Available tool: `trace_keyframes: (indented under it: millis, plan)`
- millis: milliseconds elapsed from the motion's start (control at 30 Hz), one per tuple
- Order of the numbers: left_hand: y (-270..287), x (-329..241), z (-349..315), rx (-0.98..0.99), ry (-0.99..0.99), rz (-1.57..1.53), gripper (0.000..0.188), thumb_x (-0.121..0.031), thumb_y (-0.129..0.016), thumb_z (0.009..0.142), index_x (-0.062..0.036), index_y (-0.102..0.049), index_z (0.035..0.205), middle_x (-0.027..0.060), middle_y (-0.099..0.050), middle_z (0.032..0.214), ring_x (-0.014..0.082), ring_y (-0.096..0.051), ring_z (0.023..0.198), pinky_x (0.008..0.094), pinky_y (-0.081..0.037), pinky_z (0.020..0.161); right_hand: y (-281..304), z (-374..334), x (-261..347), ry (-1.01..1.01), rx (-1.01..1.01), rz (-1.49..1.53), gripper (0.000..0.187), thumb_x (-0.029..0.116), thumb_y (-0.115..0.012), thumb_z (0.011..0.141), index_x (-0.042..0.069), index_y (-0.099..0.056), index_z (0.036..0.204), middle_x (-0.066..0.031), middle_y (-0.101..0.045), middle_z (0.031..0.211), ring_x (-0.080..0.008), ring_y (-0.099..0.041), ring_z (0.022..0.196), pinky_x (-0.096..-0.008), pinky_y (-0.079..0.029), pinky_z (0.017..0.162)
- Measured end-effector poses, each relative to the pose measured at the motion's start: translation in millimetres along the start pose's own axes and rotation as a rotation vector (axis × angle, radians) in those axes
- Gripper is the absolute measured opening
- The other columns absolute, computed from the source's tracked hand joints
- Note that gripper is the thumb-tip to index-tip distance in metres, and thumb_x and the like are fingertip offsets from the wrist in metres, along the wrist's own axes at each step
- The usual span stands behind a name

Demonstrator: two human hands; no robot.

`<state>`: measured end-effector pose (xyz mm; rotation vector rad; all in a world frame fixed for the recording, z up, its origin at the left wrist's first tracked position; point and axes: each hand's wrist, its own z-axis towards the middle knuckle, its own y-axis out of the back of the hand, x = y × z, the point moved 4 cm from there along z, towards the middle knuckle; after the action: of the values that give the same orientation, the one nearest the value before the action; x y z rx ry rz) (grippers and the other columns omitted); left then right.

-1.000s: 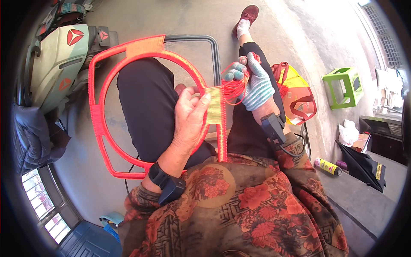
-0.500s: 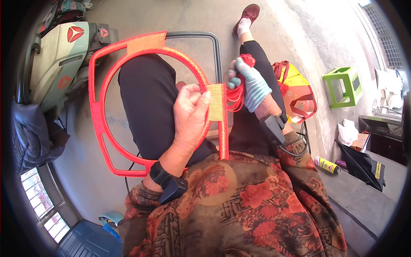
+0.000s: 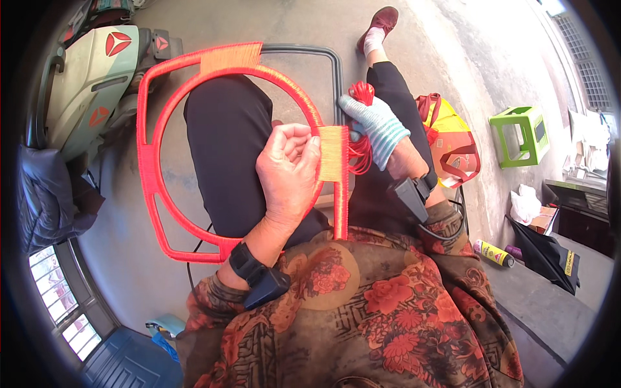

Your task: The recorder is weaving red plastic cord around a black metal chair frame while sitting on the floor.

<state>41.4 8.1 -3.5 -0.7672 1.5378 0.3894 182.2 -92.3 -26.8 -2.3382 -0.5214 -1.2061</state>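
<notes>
A metal chair-like frame (image 3: 147, 119), mostly wrapped in red-orange cord, rests over my left thigh, with a round ring inside its squarish outline. Its far right corner is a bare grey tube (image 3: 338, 77). My left hand (image 3: 284, 169), bare, is closed with curled fingers, thumb tip against the edge of the woven orange band (image 3: 332, 154); whatever it pinches is hidden. My right hand (image 3: 380, 129), in a striped knit glove, grips a bundle of red cord (image 3: 362, 94) beside the bare tube. Loops of the cord hang below it, right of the band.
A red and yellow bag (image 3: 447, 139) stands beside my right leg, with a green plastic stool (image 3: 519, 137) farther right. A spray can (image 3: 493, 253) and a black umbrella (image 3: 543, 254) lie on a ledge. A pale scooter (image 3: 97, 84) stands at the left.
My right hand has swung left and turned over, bringing the cord bundle against the bare tube. My left hand has curled its fingers more. The frame has shifted slightly right.
</notes>
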Motion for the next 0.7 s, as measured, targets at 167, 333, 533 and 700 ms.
trace_keyframes:
  millis: [167, 333, 533, 700]
  plan:
    - [1.0, -2.3, 5.6, 0.056, -0.047, 0.071, 0.013, 0.008, -0.059, 0.088, 0.0008, -0.053, 0.097, 0.0035, -0.062, 0.087, 0.0050, -0.060, 0.079, 0.0189, -0.050, 0.070, -0.2, -0.3, -1.3, 0.003, 0.008, 0.006, 0.020, 0.025, -0.070, 0.087, 0.011, -0.058, 0.083, 0.0017, -0.051, 0.066, -0.0100, -0.048, 0.055, -0.0268, -0.041, 0.048]
    - [0.8, -0.7, 6.1, 0.106, -0.036, 0.120, 0.011, 0.007, -0.058, 0.087, -0.0002, -0.053, 0.095, 0.0024, -0.062, 0.083, 0.0042, -0.059, 0.074, 0.0185, -0.048, 0.066, 0.7, -2.7, -4.1, -0.033, 0.025, 0.036, 0.019, 0.025, -0.070, 0.087, 0.011, -0.058, 0.085, 0.0025, -0.050, 0.066, -0.0094, -0.047, 0.056, -0.0265, -0.040, 0.049]
    - [-0.4, -0.1, 1.0, 0.027, 0.075, -0.001, 0.006, -0.001, -0.055, 0.092, 0.0014, -0.052, 0.098, 0.0036, -0.064, 0.074, 0.0042, -0.057, 0.067, 0.0201, -0.047, 0.059, 4.2, -2.9, 5.2, 0.035, 0.070, 0.012, 0.019, 0.027, -0.068, 0.088, 0.010, -0.058, 0.086, 0.0000, -0.055, 0.069, -0.0114, -0.053, 0.058, -0.0274, -0.042, 0.049]
    - [-1.3, 2.4, 3.5, 0.043, 0.096, -0.038, 0.021, -0.016, -0.051, 0.099, 0.0018, -0.052, 0.110, 0.0067, -0.063, 0.091, 0.0078, -0.060, 0.077, 0.0214, -0.050, 0.065, 66.5, 16.5, 21.8, 0.224, -0.147, -0.414, 0.044, 0.043, -0.056, 0.093, -0.001, -0.063, 0.097, -0.0144, -0.069, 0.094, -0.0268, -0.067, 0.082, -0.0366, -0.050, 0.073]
